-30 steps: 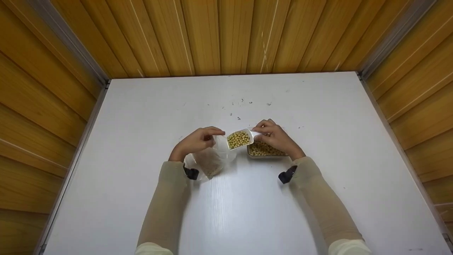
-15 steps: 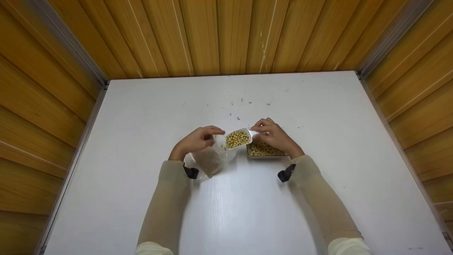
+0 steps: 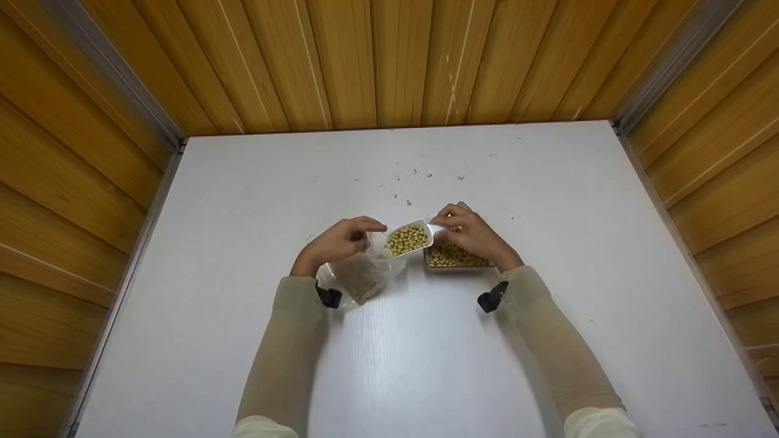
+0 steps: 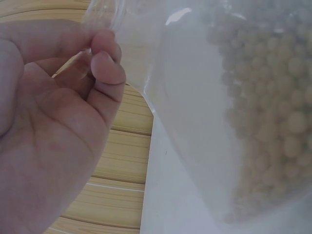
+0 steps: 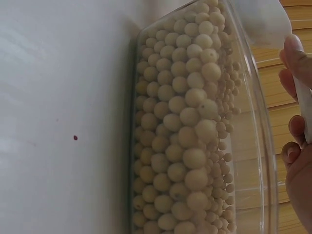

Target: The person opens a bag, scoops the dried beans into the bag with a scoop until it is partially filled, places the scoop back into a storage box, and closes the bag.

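Note:
My left hand [image 3: 339, 244] pinches the top edge of a clear plastic bag [image 3: 360, 278] by its mouth. Round pale yellow beans [image 4: 273, 122] fill much of the bag in the left wrist view. In my right hand [image 3: 473, 236] is the handle of a white scoop [image 5: 265, 22]. The scoop is heaped with yellow beans [image 3: 408, 239], and its front lip overlaps the bag's mouth in the head view. Below the right hand stands a clear rectangular container [image 5: 258, 122] of the same beans, partly hidden by that hand.
The white table [image 3: 389, 365] carries small dark specks [image 3: 409, 202] beyond the hands. Wood-patterned panels [image 3: 401, 61] wall it at the back and both sides. A black wrist camera [image 3: 329, 297] hangs under the left sleeve, another camera [image 3: 492, 297] under the right.
The scoop has shifted slightly left, its lip now further over the bag's mouth. Both hands keep their holds and have barely moved.

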A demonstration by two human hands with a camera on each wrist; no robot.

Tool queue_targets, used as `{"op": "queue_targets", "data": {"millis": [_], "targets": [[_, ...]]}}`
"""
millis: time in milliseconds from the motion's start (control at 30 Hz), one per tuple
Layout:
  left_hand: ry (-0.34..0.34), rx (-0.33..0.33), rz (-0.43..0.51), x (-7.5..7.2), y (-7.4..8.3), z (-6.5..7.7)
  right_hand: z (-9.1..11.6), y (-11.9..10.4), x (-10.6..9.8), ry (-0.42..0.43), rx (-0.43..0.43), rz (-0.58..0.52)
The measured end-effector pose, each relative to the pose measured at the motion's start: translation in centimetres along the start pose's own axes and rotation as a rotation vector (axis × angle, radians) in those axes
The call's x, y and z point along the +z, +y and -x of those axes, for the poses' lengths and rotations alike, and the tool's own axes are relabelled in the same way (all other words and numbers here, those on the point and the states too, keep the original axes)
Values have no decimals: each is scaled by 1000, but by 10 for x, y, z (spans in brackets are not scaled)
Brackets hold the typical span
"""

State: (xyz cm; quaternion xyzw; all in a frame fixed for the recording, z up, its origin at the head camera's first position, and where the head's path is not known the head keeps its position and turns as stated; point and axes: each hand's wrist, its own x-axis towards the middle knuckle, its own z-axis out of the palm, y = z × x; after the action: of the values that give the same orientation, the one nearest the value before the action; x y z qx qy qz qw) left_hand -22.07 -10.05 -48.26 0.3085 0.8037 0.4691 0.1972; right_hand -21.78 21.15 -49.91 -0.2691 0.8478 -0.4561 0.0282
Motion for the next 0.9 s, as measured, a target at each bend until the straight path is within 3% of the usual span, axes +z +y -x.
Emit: {"op": "queue_targets", "data": {"millis": [233,800,900], "targets": [[2,2,-8,0,0,0,0,-1,-2,-23,16,20],[-3,-1,10,1,-3,0,-2,-10,-6,-60,-64,173],[-9,-3,8,0,13,4,-3,-12,-7,-70,-80,206]]}}
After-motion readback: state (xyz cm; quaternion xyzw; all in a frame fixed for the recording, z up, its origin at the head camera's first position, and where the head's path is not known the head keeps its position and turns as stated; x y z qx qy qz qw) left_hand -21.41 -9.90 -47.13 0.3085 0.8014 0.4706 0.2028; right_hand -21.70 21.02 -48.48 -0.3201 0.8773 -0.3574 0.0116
